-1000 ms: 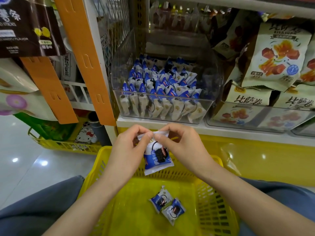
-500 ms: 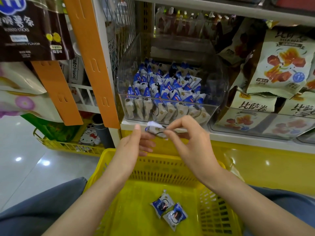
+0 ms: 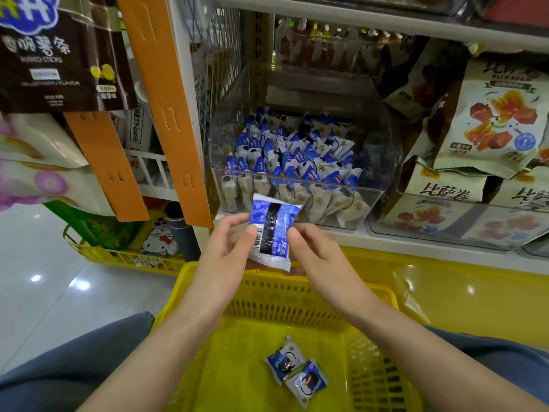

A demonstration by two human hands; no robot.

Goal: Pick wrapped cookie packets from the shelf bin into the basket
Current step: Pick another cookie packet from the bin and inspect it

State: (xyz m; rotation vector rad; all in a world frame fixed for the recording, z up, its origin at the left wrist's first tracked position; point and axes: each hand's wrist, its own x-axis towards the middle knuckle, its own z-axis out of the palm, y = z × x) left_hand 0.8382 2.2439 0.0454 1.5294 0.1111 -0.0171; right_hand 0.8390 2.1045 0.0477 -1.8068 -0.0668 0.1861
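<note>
Blue-white cookie packet being pinched by left hand and right hand, hovering over yellow basket; two packets lying inside.

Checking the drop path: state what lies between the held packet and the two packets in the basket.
Head view: between held packet and two packets, only the basket wall and bare floor.

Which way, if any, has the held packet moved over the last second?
Yes. The packet has risen: it hung across the basket far rim, now its top overlaps the bin front. It also flipped, barcode side showing.
</note>
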